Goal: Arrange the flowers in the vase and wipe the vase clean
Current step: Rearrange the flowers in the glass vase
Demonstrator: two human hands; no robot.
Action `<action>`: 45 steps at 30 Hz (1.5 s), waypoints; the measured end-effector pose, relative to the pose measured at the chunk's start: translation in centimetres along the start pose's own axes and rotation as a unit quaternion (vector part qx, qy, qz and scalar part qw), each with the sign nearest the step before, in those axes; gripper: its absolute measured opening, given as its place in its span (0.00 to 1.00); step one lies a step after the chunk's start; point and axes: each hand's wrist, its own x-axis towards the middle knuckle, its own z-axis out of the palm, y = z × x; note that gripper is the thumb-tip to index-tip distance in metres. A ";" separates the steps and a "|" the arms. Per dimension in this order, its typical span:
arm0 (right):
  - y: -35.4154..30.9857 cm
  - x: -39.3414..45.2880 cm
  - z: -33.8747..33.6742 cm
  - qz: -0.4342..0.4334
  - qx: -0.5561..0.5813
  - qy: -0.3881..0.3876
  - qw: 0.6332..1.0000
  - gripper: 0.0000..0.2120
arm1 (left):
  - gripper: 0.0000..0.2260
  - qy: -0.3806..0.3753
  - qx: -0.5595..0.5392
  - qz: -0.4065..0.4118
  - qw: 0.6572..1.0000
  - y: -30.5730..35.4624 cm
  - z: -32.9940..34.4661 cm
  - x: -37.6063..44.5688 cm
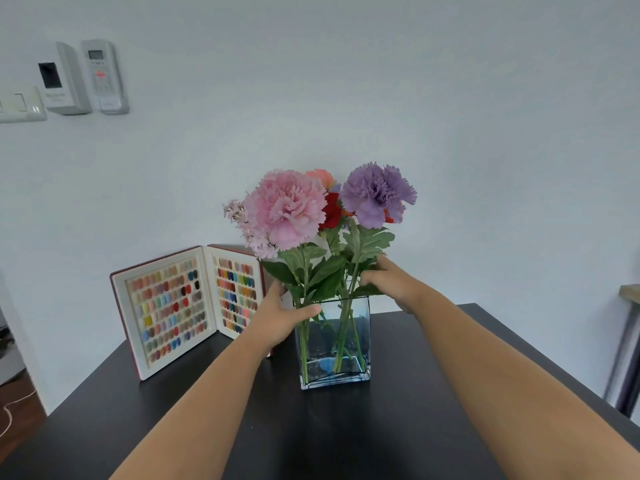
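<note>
My left hand grips the glass vase rim on the dark surface. My right hand pinches the flowers' bendy stems. Glass feels heavy, slippery, breakable, so I'd hold its sides.

You're facing a plain white wall, evenly lit. Upper left, a light switch plate, a white wall unit and a holstered remote control. Below you, a black table; an open nail colour swatch book stands on it. Wooden floor shows at left.
</note>
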 end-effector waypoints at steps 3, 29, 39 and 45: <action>0.2 0.9 0.6 -0.035 -0.012 -0.009 0.999 0.20 | 0.40 0.041 -0.023 0.023 0.999 0.0 1.1 0.7; -0.6 4.4 4.1 -0.016 -0.335 0.116 0.935 0.12 | 0.25 0.115 0.224 0.013 0.968 2.6 1.8 5.0; -0.3 4.5 2.8 0.013 -0.354 0.123 0.927 0.15 | 0.30 0.021 0.317 0.012 0.948 4.8 1.1 5.5; 0.9 3.8 3.4 0.000 -0.252 0.137 0.958 0.20 | 0.33 -0.030 0.205 0.005 0.978 4.6 1.5 4.1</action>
